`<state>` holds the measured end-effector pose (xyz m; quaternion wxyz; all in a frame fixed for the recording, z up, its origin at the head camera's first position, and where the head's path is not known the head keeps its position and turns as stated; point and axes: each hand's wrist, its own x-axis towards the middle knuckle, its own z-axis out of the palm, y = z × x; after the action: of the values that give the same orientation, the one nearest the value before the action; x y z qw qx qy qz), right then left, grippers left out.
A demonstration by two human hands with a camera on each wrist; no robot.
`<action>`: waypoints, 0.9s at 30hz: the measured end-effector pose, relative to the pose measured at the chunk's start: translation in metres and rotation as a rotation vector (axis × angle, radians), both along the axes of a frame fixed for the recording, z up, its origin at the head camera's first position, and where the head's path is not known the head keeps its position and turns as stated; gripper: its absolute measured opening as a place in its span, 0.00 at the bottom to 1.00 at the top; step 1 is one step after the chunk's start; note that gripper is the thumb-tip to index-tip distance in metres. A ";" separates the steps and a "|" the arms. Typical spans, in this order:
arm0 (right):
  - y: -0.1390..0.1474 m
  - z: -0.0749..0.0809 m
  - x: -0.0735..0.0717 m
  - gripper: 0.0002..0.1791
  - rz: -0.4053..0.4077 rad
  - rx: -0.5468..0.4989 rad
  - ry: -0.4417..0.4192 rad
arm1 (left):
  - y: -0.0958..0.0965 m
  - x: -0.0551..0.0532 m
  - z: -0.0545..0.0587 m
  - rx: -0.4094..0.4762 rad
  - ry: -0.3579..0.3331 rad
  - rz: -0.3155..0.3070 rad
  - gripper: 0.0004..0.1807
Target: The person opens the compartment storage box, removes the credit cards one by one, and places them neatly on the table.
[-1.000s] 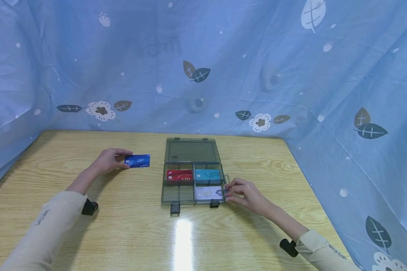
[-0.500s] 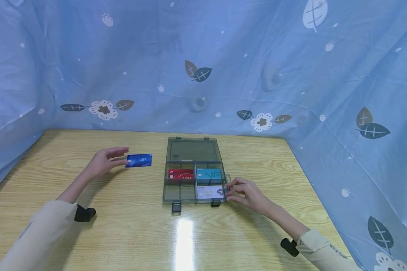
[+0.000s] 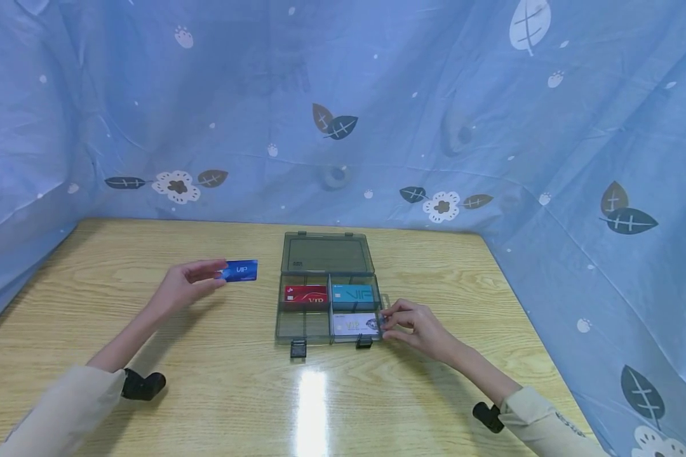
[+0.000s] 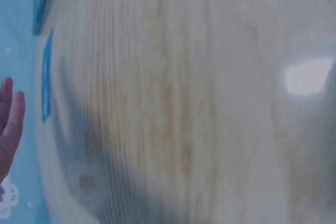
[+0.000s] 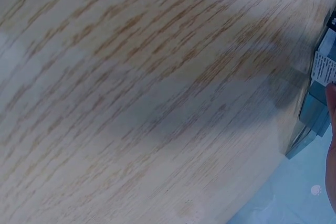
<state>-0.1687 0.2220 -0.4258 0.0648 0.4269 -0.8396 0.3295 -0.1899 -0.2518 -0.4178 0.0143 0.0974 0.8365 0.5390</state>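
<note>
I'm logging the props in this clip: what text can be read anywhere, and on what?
"VIP" on the blue card held by the left hand.
"VIP" on the red card.
"VIP" on the teal card.
"VIP" on the white card by the right hand.
Sleeve lettering: too small.

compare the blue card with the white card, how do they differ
The blue card is dark blue; the white card is pale. The blue card is held off the table by the left hand, outside the box; the white card lies flat in the box's front right compartment, the right hand at its edge. Both read VIP.
</note>
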 end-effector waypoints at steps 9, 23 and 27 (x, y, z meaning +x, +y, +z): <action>0.001 -0.001 0.000 0.04 -0.003 0.000 0.015 | 0.019 0.015 0.005 0.048 -0.004 -0.014 0.25; -0.001 0.001 0.001 0.04 -0.019 0.015 -0.007 | 0.062 0.039 0.017 0.042 -0.068 -0.054 0.24; -0.001 0.001 0.001 0.04 -0.023 0.017 -0.014 | 0.073 0.044 0.018 0.062 -0.086 -0.068 0.23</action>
<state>-0.1672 0.2213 -0.4247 0.0589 0.4156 -0.8476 0.3246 -0.1458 -0.1793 -0.4000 0.0653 0.1028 0.8143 0.5675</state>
